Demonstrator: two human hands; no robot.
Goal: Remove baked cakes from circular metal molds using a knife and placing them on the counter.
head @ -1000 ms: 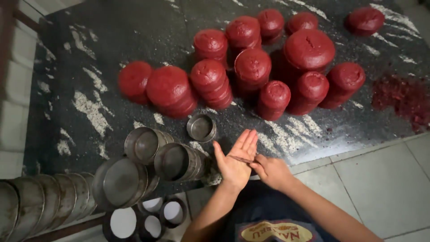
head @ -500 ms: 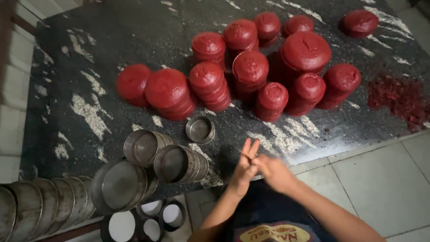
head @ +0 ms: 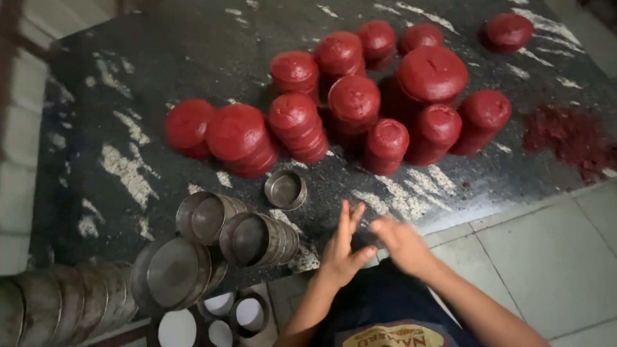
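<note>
My left hand (head: 342,252) is raised with fingers spread and holds nothing. My right hand (head: 402,245) is just to its right, blurred, fingers loosely apart and empty; the two hands nearly touch over the front edge of a dark speckled slab (head: 128,83). Ahead of them stand several stacks of red round cakes (head: 352,106), some leaning. A small round metal tin (head: 285,189) sits upright on the slab, nearest my left hand.
Rows of nested metal ring moulds (head: 254,239) lie on their sides at the slab's front left, with larger ones (head: 168,274) beside them. Loose red powder (head: 565,138) is spilled at the right. Pale floor tiles (head: 553,250) lie to the right.
My hands have rubbed against each other and drawn back a little toward me, and now come slightly apart. The cakes and moulds have not moved.
</note>
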